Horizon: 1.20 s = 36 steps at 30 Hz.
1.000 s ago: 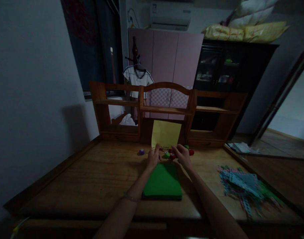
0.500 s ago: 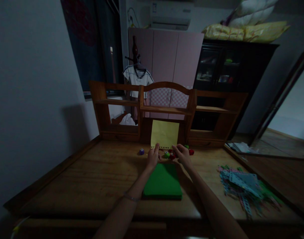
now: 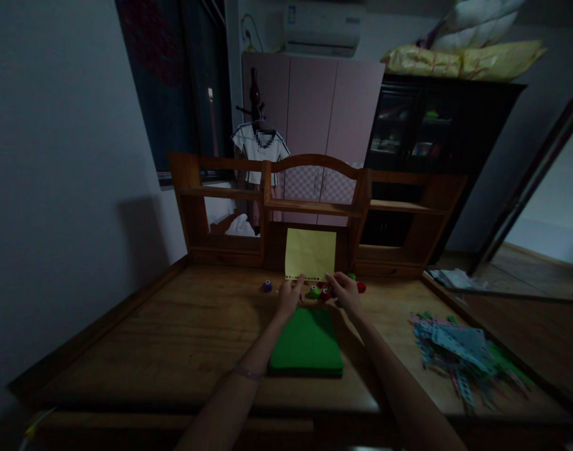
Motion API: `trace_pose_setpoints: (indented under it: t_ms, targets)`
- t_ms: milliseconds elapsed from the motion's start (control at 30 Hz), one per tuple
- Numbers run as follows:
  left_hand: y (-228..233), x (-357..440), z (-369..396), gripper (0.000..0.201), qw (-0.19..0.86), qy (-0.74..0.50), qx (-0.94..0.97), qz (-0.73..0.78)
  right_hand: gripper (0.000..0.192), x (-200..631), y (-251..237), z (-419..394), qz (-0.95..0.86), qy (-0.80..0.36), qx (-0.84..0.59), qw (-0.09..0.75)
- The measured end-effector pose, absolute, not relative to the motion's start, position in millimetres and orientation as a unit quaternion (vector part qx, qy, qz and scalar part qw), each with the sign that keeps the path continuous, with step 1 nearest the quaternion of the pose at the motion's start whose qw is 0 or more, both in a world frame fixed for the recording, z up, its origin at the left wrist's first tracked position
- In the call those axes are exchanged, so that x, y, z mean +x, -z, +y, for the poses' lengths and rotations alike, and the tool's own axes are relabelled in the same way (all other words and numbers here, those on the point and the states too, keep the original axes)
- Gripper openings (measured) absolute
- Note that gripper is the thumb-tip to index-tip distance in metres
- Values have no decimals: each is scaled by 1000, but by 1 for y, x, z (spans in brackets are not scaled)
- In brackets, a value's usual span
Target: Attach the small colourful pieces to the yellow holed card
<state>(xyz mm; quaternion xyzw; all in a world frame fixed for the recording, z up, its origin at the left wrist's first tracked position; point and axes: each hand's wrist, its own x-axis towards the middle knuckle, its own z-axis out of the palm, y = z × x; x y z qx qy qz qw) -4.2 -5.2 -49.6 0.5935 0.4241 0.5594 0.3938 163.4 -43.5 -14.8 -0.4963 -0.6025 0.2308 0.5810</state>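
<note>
A yellow sheet of paper [image 3: 310, 252], with a row of punched holes along its lower edge, is held up above the desk. My left hand [image 3: 290, 295] pinches that edge left of its middle, thumb on the near side. At the lower right corner my right hand [image 3: 344, 290] grips the sheet between thumb and fingers. Beneath my forearms lies a green square block or stack [image 3: 307, 343]. Small toy-like pieces stand behind my hands: a green one [image 3: 314, 292], a red one [image 3: 324, 294] and, to the left, a purple one [image 3: 267, 286].
A pile of blue, pink and green cut strips [image 3: 459, 351] lies at the desk's right side. The wooden shelf unit [image 3: 314, 205] rises along the back edge of the desk [image 3: 173, 338]. A wall [image 3: 74, 188] borders the left.
My left thumb has slid slightly right along the punched edge. The sheet has dipped a little, while my right hand has hardly moved.
</note>
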Motion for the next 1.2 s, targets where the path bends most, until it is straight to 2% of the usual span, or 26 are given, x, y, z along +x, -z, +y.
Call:
trace_pose_setpoints:
  t_ms: [433,1200]
  targets:
    - [54,-2,-1,43,396,-560,611,395,41,163,15,-43,-606,-228,-491,583]
    - [51,-2,-3,50,395,-554,599,422,41,164,20,-38,-620,-202,-480,587]
